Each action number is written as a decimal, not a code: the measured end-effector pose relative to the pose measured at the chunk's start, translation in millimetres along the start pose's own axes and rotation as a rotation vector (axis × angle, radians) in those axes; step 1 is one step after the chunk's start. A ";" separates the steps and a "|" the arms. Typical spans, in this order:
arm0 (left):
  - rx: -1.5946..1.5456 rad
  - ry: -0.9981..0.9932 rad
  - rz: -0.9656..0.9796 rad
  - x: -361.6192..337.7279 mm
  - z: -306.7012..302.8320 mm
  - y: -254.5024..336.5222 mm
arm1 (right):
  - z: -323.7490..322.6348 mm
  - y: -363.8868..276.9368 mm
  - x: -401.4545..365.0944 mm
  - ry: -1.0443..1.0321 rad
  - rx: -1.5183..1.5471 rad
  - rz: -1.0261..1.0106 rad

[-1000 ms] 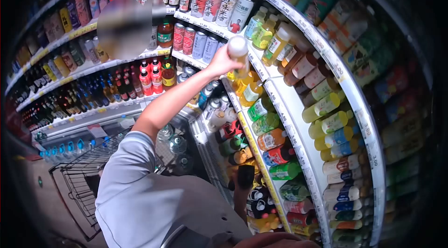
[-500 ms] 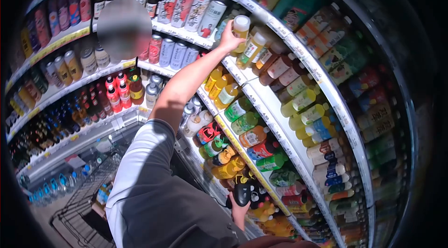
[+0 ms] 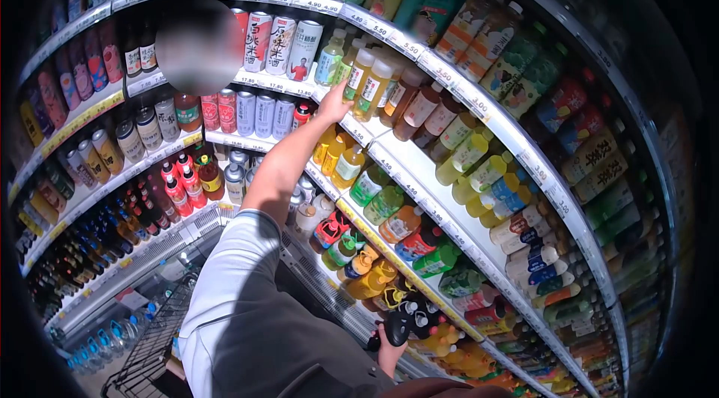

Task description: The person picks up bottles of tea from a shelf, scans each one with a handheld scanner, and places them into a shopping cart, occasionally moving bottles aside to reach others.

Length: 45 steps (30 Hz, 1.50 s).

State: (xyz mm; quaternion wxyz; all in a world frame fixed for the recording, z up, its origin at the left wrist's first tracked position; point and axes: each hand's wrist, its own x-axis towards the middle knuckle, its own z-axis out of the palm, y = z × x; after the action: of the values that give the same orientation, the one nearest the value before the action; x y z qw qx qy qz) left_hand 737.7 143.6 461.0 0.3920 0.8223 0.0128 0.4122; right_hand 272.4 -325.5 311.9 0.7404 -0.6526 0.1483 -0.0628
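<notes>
My left hand (image 3: 335,104) is closed around the side of a pale yellow drink bottle (image 3: 359,74) with a white cap and a pale label. The bottle stands in a shelf row, and its lower part is partly hidden by my fingers. A similar yellow bottle (image 3: 373,91) is right beside it, and a green-labelled bottle (image 3: 329,58) stands on the other side. Low in the view, my right hand (image 3: 391,354) grips a black rounded device (image 3: 399,329), whose exact kind I cannot make out. It is in front of the lower drink shelves.
Curved shelves with price rails (image 3: 419,53) carry many bottles. Tall cans (image 3: 281,44) stand left of the held bottle. A wire shopping cart (image 3: 153,345) is at lower left, near water bottles (image 3: 101,345). A blurred round patch covers part of the left shelves.
My left hand has lowered the yellow bottle from in front of the shelf into the row, moving down and left in view. The right hand still holds the black device. The view has shifted.
</notes>
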 end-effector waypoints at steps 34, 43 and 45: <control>1.042 -0.328 -1.059 -681.3 -222.5 18.8 | -7.6 47.8 134.4 -0.667 -0.443 0.028; 0.954 -0.151 -1.804 -815.2 -201.4 132.6 | 51.2 94.7 162.5 -1.187 -0.424 -0.129; 1.017 -0.114 -1.869 -801.2 -194.3 130.5 | 69.5 99.0 148.1 -1.325 -0.381 -0.110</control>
State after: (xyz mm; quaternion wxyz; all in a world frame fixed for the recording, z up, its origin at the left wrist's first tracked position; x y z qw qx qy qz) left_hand 36.0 -99.3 79.9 0.1634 0.5713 0.7911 -0.1453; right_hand 423.8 -288.2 201.3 0.5429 -0.6788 -0.3603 0.3388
